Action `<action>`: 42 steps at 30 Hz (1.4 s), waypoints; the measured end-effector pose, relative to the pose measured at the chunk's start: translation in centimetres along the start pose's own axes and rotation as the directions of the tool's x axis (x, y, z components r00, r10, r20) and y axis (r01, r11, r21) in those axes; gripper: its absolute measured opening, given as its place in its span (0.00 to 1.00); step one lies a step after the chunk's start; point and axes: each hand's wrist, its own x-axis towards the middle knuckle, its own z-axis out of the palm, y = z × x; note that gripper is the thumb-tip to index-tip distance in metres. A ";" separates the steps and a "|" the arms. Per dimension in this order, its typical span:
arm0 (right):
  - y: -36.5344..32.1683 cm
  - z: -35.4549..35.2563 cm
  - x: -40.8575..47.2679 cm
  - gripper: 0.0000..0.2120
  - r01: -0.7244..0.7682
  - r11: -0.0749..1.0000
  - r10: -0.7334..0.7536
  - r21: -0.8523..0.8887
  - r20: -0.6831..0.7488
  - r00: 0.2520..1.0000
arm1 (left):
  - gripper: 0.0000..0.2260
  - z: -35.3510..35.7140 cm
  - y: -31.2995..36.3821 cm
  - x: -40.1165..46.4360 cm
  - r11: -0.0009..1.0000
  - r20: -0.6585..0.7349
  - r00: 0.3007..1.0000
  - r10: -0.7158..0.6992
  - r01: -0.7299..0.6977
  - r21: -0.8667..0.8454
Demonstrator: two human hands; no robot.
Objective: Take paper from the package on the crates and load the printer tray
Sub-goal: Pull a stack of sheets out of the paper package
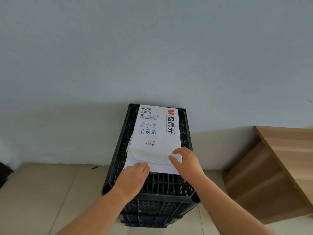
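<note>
Where the right hand point(185, 162) meets the open near end of the paper package point(156, 131), its thumb and fingers are curled onto the torn wrapper flap at the right corner, pinching it. The left hand point(133, 178) lies palm-down with fingers together, pressed flat on the loose white sheets point(160, 168) that project from that same open end; whether it grips them from beneath cannot be told. The sheets sit directly between the two hands, the left on their near-left part, the right just above their right edge. The package itself, white with red and black lettering and a barcode at its far end, lies flat and lengthwise on top of the black crates point(169, 185), extending away from both hands toward the wall point(152, 48). The crates are stacked and stand on a tiled floor point(42, 192) against that wall. A wooden desk point(279, 167) stands to the right, apart from the crates.
</note>
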 end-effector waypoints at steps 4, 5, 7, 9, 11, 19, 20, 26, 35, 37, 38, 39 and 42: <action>0.5 -0.2 -1.7 0.16 -0.222 0.974 0.223 0.032 -0.003 0.975 | 0.16 -0.3 0.4 -0.9 0.999 -0.038 0.999 0.000 -0.001 -0.041; 0.4 -0.1 -2.0 0.16 -0.289 0.955 0.288 0.063 0.029 0.957 | 0.15 -0.7 0.5 -0.9 0.999 -0.045 0.999 0.008 -0.010 -0.040; 0.0 0.3 -2.4 0.16 -0.465 0.847 0.443 0.260 0.140 0.885 | 0.12 -1.4 0.5 -0.9 0.999 -0.066 0.998 0.006 -0.009 -0.050; -0.5 0.6 -2.6 0.17 -0.580 0.585 0.522 0.567 0.284 0.805 | 0.09 -2.0 0.4 -0.9 0.995 -0.077 0.997 -0.018 0.010 -0.103; -0.9 0.8 -2.7 0.17 -0.565 0.418 0.539 0.712 0.307 0.785 | 0.04 -2.7 0.2 -1.1 0.984 -0.075 0.997 -0.024 0.011 -0.176; -2.1 0.9 -3.6 0.12 -0.573 0.351 0.553 0.741 0.329 0.765 | 0.18 -5.2 -2.3 -1.6 0.543 0.220 0.740 -0.636 0.632 -0.553; -2.1 0.9 -3.9 0.12 -0.574 0.347 0.552 0.742 0.332 0.764 | 0.17 -5.4 -2.8 -1.5 0.334 0.365 0.660 -0.657 0.688 -0.644; -1.4 0.3 -7.0 0.12 -0.591 0.376 0.519 0.714 0.366 0.773 | 0.12 -5.7 -3.5 -1.4 -0.353 0.697 0.578 -0.424 0.604 -0.715; -2.2 -0.6 -8.3 0.16 -0.572 0.353 0.428 0.740 0.416 0.802 | 0.14 -6.5 -2.8 -2.5 -0.403 0.708 0.590 -0.387 0.583 -0.706; -2.9 -1.0 -9.1 0.14 -0.575 0.369 0.419 0.730 0.422 0.804 | 0.14 -7.5 -2.6 -3.3 -0.393 0.699 0.598 -0.392 0.579 -0.715; -3.2 -1.2 -9.7 0.12 -0.570 0.373 0.414 0.732 0.418 0.808 | 0.14 -8.0 -2.4 -3.8 -0.386 0.696 0.603 -0.391 0.578 -0.718; -3.5 -1.5 -10.4 0.10 -0.561 0.369 0.413 0.741 0.410 0.813 | 0.14 -8.6 -2.2 -4.3 -0.381 0.693 0.609 -0.385 0.579 -0.721; -4.3 -2.3 -12.5 0.11 -0.523 0.366 0.431 0.770 0.357 0.828 | 0.12 -10.6 -1.2 -6.0 -0.379 0.686 0.636 -0.352 0.574 -0.726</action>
